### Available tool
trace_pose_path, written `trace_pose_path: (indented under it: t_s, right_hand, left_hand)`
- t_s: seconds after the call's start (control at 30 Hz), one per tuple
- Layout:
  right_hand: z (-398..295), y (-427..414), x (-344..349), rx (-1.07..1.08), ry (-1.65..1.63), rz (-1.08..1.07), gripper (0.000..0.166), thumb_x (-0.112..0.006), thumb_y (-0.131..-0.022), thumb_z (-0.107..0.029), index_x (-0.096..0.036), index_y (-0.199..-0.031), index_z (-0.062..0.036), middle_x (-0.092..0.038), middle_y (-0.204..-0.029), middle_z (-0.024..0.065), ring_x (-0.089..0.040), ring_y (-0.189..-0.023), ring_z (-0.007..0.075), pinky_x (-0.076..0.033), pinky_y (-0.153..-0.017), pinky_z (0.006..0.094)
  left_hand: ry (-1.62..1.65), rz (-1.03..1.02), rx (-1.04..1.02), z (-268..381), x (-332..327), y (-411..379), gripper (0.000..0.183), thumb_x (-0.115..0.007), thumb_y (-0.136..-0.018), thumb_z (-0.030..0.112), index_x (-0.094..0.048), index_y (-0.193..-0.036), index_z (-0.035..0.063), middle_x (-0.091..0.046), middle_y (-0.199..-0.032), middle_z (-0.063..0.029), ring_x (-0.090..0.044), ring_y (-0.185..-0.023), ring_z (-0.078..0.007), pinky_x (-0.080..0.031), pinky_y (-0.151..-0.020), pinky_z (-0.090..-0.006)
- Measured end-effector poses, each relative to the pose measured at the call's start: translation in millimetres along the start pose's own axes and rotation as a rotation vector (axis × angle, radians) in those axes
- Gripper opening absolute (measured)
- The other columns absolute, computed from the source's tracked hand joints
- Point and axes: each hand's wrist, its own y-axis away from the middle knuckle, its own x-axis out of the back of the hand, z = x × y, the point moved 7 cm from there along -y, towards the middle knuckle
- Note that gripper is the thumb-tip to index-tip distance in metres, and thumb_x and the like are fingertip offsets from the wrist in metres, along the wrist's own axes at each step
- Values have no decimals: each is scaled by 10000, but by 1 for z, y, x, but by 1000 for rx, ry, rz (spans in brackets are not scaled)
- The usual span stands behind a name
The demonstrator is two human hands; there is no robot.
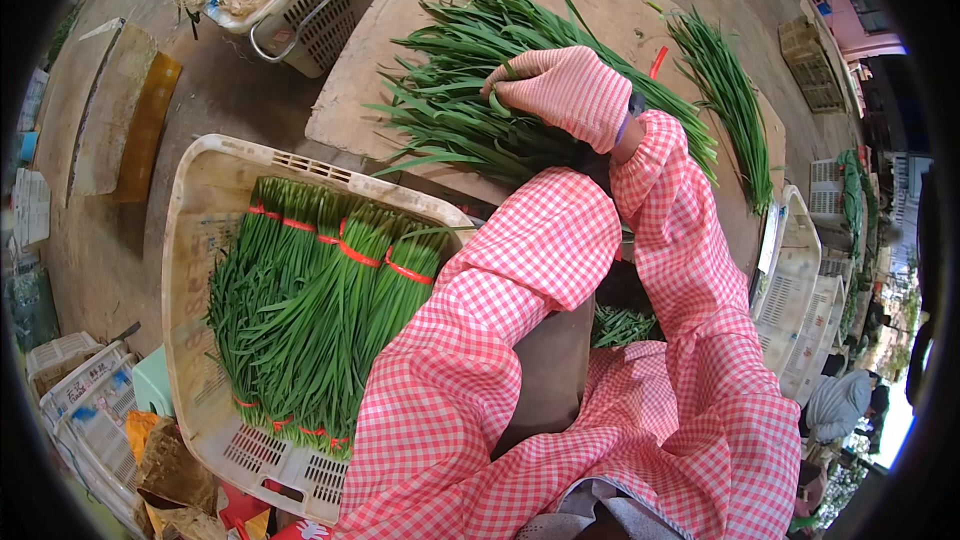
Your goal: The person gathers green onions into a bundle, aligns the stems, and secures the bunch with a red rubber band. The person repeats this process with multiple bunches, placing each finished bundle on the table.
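My right hand [562, 94], in a pink-and-white striped glove, pinches a few green leaves [501, 99] between thumb and fingers. Under it lies a large loose heap of garlic chives [465, 75] on a worn wooden board [352, 90], leaf tips to the left and pale stems to the right. My left hand is almost wholly hidden behind its checked sleeve [555, 225] and my right wrist, close against the heap; its grip does not show. A red strip [658, 64] stands by the stems. A smaller bunch of chives [727, 101] lies farther right on the board.
A pale plastic crate [180, 270] at left holds several chive bundles [322, 315] tied with red bands. Another crate [315, 34] with a metal handle stands beyond it. More crates [791, 262] line the right side. A person [836, 405] is at the far right.
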Motion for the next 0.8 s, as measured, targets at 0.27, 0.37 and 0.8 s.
trace_pose_path:
  t_s: [0.27,0.37,0.8]
  right_hand:
    - [-3,2,-4,-42,-50,35,200,-641,-813,-218,-708,-931,-70,-580,-595,-20,-481,-507,41,-405,-479,206]
    - [5,-3,-2,74,26,92,205,-637,-811,-205,-693,-919,-40,-608,-614,8,-528,-542,58,-446,-523,223]
    - [-13,8,5,100,73,109,219,-637,-789,-234,-693,-910,-60,-682,-799,111,-653,-718,167,-522,-686,282]
  left_hand:
    - [7,3,1,3,0,-1,1154,-625,-604,708,-152,-1452,84,-120,-1482,-236,-60,-1376,-406,-11,-1113,-516]
    - [10,3,0,4,0,-1,1156,-625,-604,708,-151,-1453,84,-118,-1482,-237,-59,-1376,-407,-11,-1113,-517]
    - [2,2,6,-3,1,6,1160,-626,-602,708,-147,-1454,83,-110,-1481,-244,-54,-1375,-411,-9,-1111,-521]
